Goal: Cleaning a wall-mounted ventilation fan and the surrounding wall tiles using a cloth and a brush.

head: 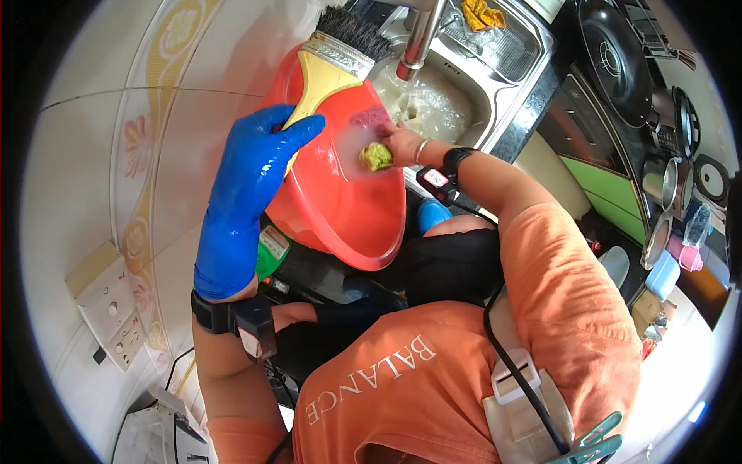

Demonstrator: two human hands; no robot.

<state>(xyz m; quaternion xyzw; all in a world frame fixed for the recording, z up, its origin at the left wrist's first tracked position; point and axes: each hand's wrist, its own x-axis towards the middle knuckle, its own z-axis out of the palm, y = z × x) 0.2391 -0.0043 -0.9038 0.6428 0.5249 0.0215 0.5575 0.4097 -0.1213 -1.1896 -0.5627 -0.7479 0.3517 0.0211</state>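
My left hand (264,153), in a long blue rubber glove, grips the yellow handle of a wide paintbrush (322,75). Its metal ferrule and dark bristles point up toward the faucet, above the rim of a red plastic basin (371,238). Inside the tilted basin is some cloudy water (353,145). My bare right hand (400,145) reaches over the basin's right side, its fingers curled around a crumpled yellow-green scrubber (375,156). A pink mesh-like piece (371,118) shows at the fingertips; whether it joins the scrubber is unclear.
The basin leans against a steel sink (493,110) with water under the faucet (414,58). A yellow cloth (482,14) lies by the drain basket (504,49). A green bottle (272,249) stands left, near tiled wall and switches (110,307). A black pan (608,58) is at right.
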